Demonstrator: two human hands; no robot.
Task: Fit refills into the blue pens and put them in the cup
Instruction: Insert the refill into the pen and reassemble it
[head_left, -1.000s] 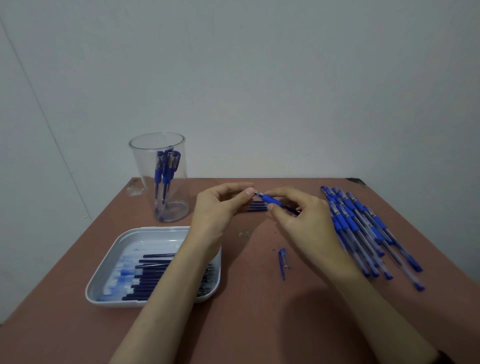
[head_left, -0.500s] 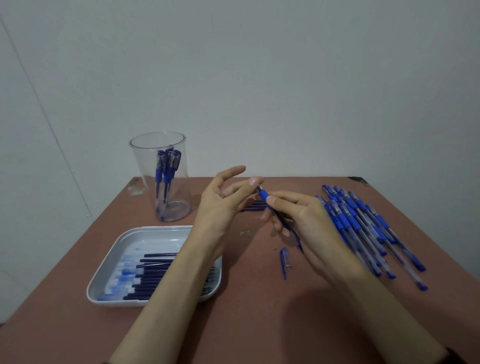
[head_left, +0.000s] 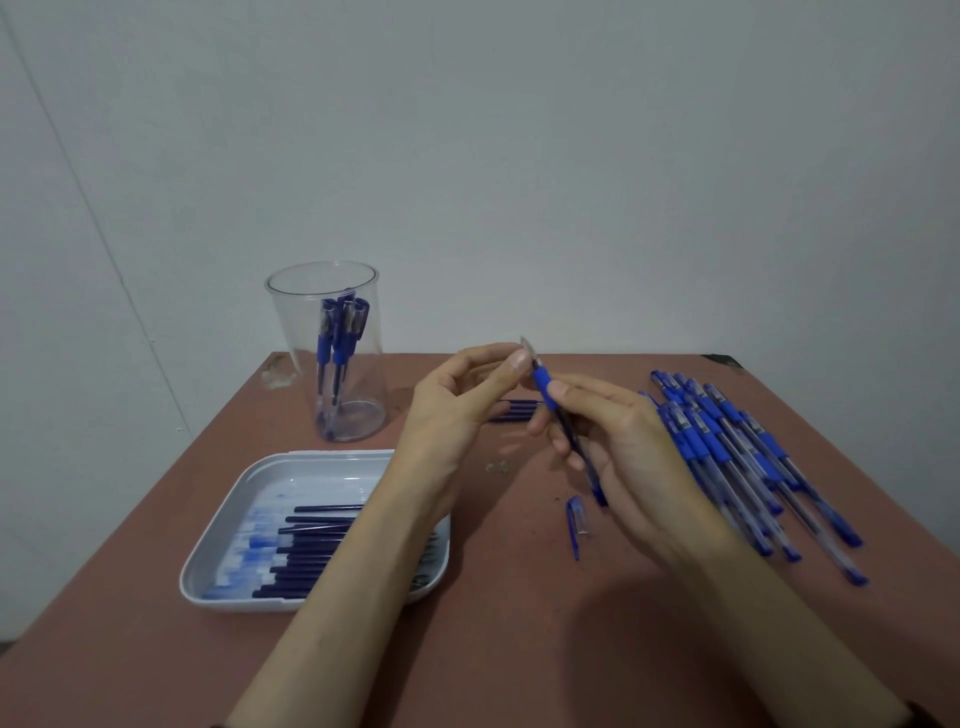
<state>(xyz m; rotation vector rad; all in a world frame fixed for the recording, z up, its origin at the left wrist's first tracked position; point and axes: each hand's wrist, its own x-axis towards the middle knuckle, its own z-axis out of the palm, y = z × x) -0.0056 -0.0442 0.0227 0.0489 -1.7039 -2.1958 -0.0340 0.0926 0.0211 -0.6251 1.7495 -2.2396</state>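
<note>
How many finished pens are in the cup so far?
3 pens standing together in the clear cup: left pen, middle pen, right pen. They overlap, so another may be hidden.

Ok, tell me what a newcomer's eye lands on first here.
At centre, the right hand grips a blue pen while the left hand pinches its tip. A heap of pens lies at the right; a clear cup stands back left, a white tray of refills front left.
</note>
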